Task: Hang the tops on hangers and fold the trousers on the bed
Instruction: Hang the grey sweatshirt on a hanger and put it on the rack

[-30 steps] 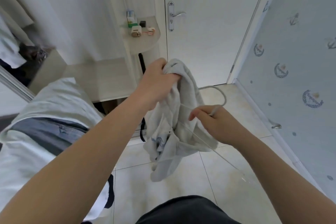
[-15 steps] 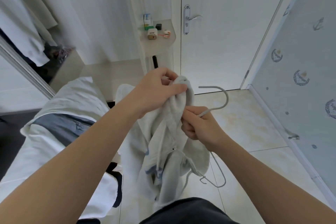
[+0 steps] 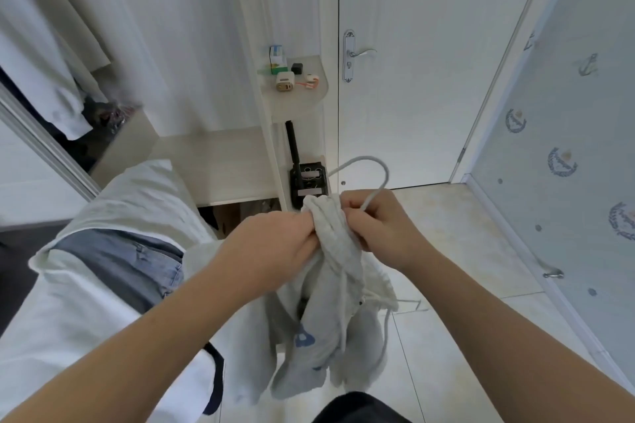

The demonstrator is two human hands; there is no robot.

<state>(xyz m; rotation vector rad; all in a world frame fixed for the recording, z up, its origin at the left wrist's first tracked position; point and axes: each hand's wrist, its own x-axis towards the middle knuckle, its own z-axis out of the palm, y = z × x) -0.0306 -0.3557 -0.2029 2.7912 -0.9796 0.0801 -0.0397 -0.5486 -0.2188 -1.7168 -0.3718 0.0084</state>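
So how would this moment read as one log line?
step: fitting top on hanger | left hand: grips top | right hand: holds hanger neck | hook: above hands | denim: on bed

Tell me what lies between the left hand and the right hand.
In the head view, the bunched grey top lies there: the left hand grips it, the right hand holds the hanger beside it.

Wearing a dark, near-black garment (image 3: 360,410), showing only as a smooth rounded patch at the bottom edge of the view. Baring the left forearm (image 3: 137,354) and right forearm (image 3: 515,330) all the way down to the left hand (image 3: 275,251) and right hand (image 3: 381,227), likewise uncovered.
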